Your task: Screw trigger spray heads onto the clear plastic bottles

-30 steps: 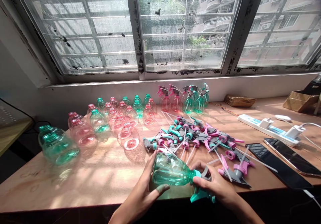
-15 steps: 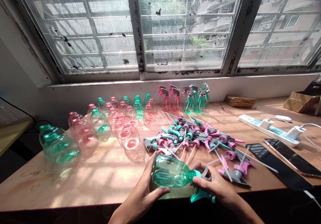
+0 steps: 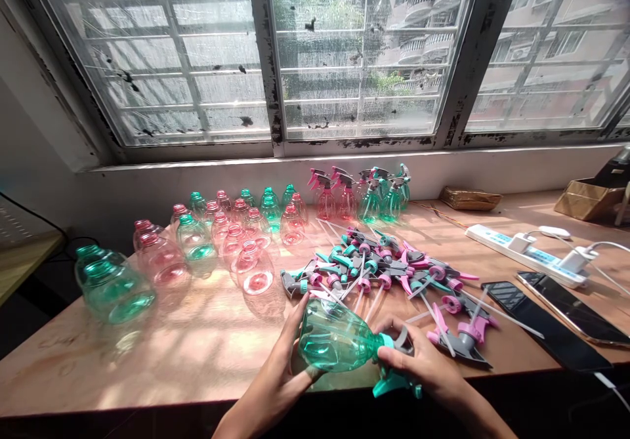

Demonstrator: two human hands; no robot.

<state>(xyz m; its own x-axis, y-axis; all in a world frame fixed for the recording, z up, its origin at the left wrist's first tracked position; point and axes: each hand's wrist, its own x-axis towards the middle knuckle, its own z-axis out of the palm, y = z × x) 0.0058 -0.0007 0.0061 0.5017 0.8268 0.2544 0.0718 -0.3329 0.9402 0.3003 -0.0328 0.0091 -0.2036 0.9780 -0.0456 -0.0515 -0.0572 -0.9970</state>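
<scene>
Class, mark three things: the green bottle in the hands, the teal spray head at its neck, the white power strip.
green bottle (image 3: 335,339), head view, middle of its clear body.
teal spray head (image 3: 390,382), head view, its teal trigger.
white power strip (image 3: 544,257), head view, its top face.

The left hand (image 3: 283,376) grips the body of a green transparent plastic bottle (image 3: 335,340), held on its side above the near edge of the wooden desk (image 3: 197,360). The right hand (image 3: 423,363) clasps the teal and grey plastic trigger spray head (image 3: 396,367) at the bottle neck. A pile of loose pink and teal spray heads (image 3: 388,268) lies just behind. Uncapped pink and green plastic bottles (image 3: 221,242) stand to the left. A white power strip (image 3: 526,252) lies to the right.
</scene>
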